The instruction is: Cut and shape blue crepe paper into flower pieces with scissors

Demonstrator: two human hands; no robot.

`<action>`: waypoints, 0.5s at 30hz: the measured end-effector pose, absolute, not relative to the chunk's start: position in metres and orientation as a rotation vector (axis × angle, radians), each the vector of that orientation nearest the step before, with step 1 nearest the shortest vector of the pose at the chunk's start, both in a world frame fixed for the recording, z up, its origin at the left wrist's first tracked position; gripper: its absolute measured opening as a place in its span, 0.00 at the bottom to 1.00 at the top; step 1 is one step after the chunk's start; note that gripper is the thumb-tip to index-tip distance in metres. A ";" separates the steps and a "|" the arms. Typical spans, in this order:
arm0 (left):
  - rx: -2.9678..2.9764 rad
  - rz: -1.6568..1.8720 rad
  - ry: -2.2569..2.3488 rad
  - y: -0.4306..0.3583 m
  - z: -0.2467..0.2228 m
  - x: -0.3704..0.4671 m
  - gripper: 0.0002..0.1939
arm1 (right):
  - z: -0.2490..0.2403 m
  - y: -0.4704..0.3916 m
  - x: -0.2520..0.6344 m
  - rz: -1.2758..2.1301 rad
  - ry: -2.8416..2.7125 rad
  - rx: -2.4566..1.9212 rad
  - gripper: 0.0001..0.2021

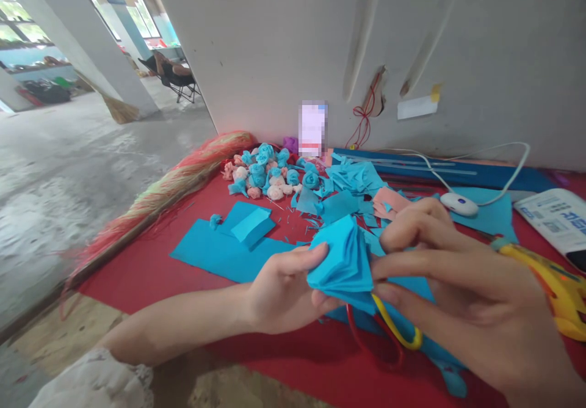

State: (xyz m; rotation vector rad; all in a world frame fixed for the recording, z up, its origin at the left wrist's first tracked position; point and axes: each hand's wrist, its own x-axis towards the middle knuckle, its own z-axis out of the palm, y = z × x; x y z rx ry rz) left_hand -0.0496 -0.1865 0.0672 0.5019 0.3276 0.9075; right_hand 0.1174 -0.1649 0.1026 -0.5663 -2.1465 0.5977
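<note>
My left hand (286, 289) grips a stack of blue crepe paper squares (341, 255), thumb on top and fingers beneath. The sheets fan slightly apart along the right side. At that edge my right hand (462, 280) is closed, its bent fingertips touching the corner of the stack; exactly how many sheets they pinch is hidden. Below the stack lie scissors with yellow and red handles (403, 335), their blades covered. A long blue paper strip (206, 249) and a folded blue piece (251, 225) rest on the red tabletop (270, 365).
Blue, pink and white paper roses (260, 173) lie in a pile at the back, beside blue paper scraps (354, 176). To the right are a yellow glue gun (549, 280), a white corded device (459, 204) and a white packet (556, 218). A straw bundle (183, 179) borders the left edge.
</note>
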 end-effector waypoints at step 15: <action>0.575 0.898 0.292 -0.187 0.060 -0.049 0.18 | 0.104 -0.165 0.122 0.010 -2.147 -0.505 0.07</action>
